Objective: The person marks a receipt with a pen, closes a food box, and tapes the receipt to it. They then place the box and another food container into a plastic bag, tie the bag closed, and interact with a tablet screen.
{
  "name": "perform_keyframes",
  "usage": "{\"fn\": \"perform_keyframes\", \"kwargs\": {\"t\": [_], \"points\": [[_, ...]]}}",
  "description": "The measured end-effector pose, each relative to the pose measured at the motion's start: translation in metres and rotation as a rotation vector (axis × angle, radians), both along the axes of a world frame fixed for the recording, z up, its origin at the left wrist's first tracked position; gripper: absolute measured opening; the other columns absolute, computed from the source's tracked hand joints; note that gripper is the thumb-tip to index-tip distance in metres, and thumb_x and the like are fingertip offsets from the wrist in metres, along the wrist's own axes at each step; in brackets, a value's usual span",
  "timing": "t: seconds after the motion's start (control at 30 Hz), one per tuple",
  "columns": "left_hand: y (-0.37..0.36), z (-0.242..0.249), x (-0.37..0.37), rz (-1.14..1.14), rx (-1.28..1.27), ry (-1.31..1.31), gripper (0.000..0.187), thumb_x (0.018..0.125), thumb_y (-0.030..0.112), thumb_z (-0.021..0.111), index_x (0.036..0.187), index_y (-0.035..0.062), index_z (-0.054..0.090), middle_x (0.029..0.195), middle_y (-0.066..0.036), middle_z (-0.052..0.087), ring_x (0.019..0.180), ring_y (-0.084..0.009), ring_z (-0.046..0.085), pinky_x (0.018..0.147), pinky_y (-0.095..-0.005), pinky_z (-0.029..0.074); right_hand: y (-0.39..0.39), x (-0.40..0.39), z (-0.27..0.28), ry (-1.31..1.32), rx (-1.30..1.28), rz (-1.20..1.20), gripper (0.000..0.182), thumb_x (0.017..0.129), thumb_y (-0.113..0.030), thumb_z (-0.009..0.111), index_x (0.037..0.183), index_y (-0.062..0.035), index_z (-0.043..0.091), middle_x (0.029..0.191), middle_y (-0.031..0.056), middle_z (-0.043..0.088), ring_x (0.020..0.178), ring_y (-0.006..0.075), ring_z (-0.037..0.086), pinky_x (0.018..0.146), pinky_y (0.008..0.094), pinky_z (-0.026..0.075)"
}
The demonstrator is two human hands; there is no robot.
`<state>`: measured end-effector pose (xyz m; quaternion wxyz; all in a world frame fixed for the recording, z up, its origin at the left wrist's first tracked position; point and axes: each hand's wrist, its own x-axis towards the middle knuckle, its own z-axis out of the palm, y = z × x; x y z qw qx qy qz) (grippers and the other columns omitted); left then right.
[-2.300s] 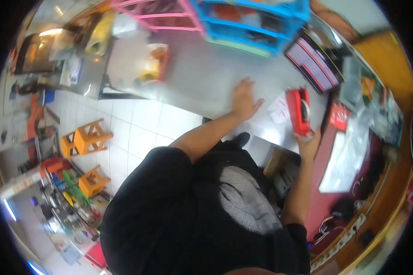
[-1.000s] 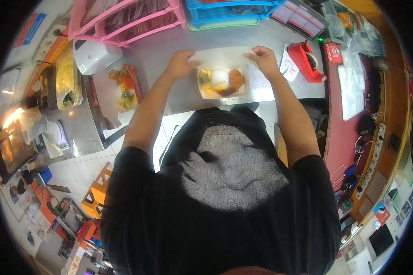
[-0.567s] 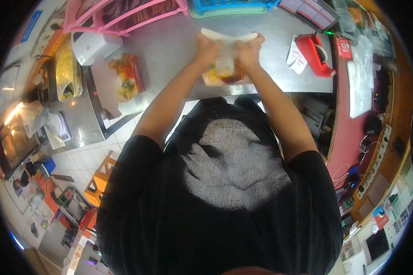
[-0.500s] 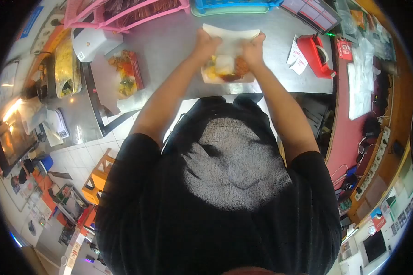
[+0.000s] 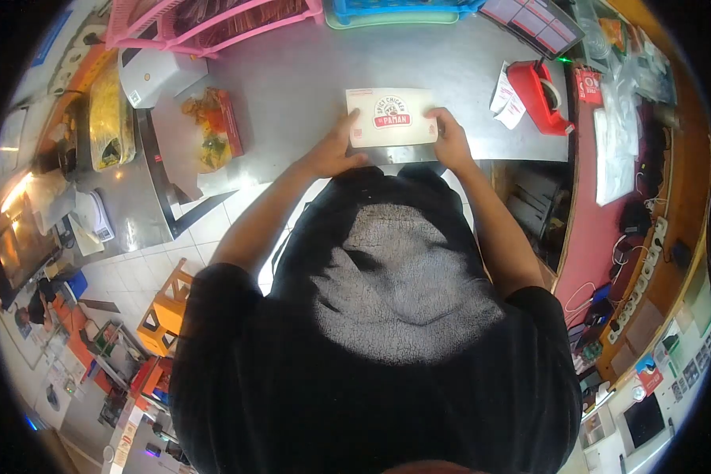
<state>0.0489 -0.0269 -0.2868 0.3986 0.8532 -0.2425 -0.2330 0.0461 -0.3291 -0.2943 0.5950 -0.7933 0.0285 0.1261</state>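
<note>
Steel counter (image 5: 292,87) — orange stools (image 5: 166,312), tiled floor (image 5: 205,233).

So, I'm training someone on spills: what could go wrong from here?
The printed box, held between the left hand and right hand, sits near the front edge of the metal counter, so a slip towards the body might drop it. No tape shows across its lid, which could perhaps pop up if tipped. The food on the left lies uncovered, so a stray sleeve might brush it.

We cannot see inside the closed box (image 5: 391,130) or read its smallest print; beyond it, our view's top edge crops the pink rack (image 5: 265,31) and blue rack (image 5: 403,11).
</note>
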Motion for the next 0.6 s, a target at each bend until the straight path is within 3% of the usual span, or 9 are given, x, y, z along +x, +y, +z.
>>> {"fn": "perform_keyframes", "kwargs": {"t": [0.1,0.17,0.27,0.37,0.4,0.47,0.5,0.6], "points": [[-0.009,-0.021,0.001,0.173,-0.278,-0.006,0.083,0.089,0.025,0.064,0.152,0.0077,0.013,0.156,-0.028,0.014,0.145,-0.0393,0.021,0.117,-0.0430,0.023,0.001,0.015,0.038,-0.011,-0.054,-0.016,0.035,0.091,0.000,0.054,0.124,-0.0086,0.059,0.117,0.0138,0.067,0.108,0.0209,0.064,0.094,0.0313,0.048],[-0.018,-0.021,0.004,0.253,-0.348,-0.044,0.075,0.092,0.028,0.062,0.150,0.0064,0.020,0.150,-0.026,0.026,0.140,-0.0367,0.029,0.115,-0.0408,0.026,-0.007,0.024,0.034,-0.078,-0.087,0.052,0.039,0.095,-0.008,0.052,0.133,-0.0121,0.058,0.119,0.0141,0.066,0.107,0.0208,0.064,0.093,0.0317,0.049],[-0.021,-0.010,0.021,0.376,-0.357,-0.007,0.065,0.095,0.034,0.059,0.145,0.0045,0.031,0.147,-0.025,0.033,0.133,-0.0348,0.039,0.112,-0.0408,0.030,-0.014,0.035,0.027,0.032,0.064,0.083,0.039,0.093,-0.008,0.056,0.132,-0.0108,0.059,0.118,0.0144,0.067,0.104,0.0201,0.066,0.091,0.0306,0.049],[-0.017,0.034,0.036,0.385,-0.329,0.253,0.060,0.098,0.036,0.052,0.145,0.0036,0.034,0.141,-0.024,0.042,0.132,-0.0327,0.042,0.113,-0.0380,0.029,-0.019,0.029,0.010,0.005,0.017,0.178,0.049,0.088,-0.010,0.063,0.137,-0.0098,0.054,0.127,0.0168,0.062,0.114,0.0246,0.061,0.097,0.0333,0.047],[-0.015,0.046,0.037,0.372,-0.320,0.367,0.059,0.099,0.036,0.048,0.146,0.0035,0.034,0.138,-0.023,0.046,0.133,-0.0318,0.042,0.114,-0.0363,0.027,-0.018,0.026,0.015,-0.041,-0.142,0.239,0.055,0.086,-0.010,0.066,0.139,-0.0098,0.051,0.132,0.0178,0.058,0.119,0.0274,0.057,0.099,0.0352,0.045],[-0.006,0.038,0.031,0.216,-0.154,0.305,0.067,0.098,0.038,0.049,0.151,0.0053,0.024,0.149,-0.025,0.033,0.140,-0.0330,0.032,0.116,-0.0396,0.023,-0.013,0.014,0.031,-0.146,-0.455,0.360,0.067,0.081,-0.010,0.070,0.144,-0.0099,0.045,0.142,0.0200,0.048,0.129,0.0328,0.048,0.104,0.0389,0.042],[-0.001,0.030,0.026,0.141,-0.069,0.277,0.071,0.098,0.039,0.049,0.154,0.0062,0.019,0.154,-0.025,0.026,0.144,-0.0336,0.027,0.117,-0.0412,0.021,-0.007,0.011,0.049,0.006,-0.559,0.479,0.093,0.075,-0.017,0.076,0.153,-0.0095,0.025,0.153,0.0266,0.026,0.138,0.0444,0.031,0.112,0.0454,0.033],[-0.007,0.006,0.010,0.065,0.215,0.129,0.081,0.097,0.041,0.049,0.156,0.0089,0.005,0.161,-0.024,0.002,0.150,-0.0347,0.006,0.119,-0.0475,0.013,0.001,-0.007,0.024,-0.071,-0.603,0.510,0.113,0.070,-0.028,0.080,0.156,-0.0085,0.009,0.155,0.0324,0.014,0.141,0.0502,0.021,0.116,0.0486,0.025]]}}
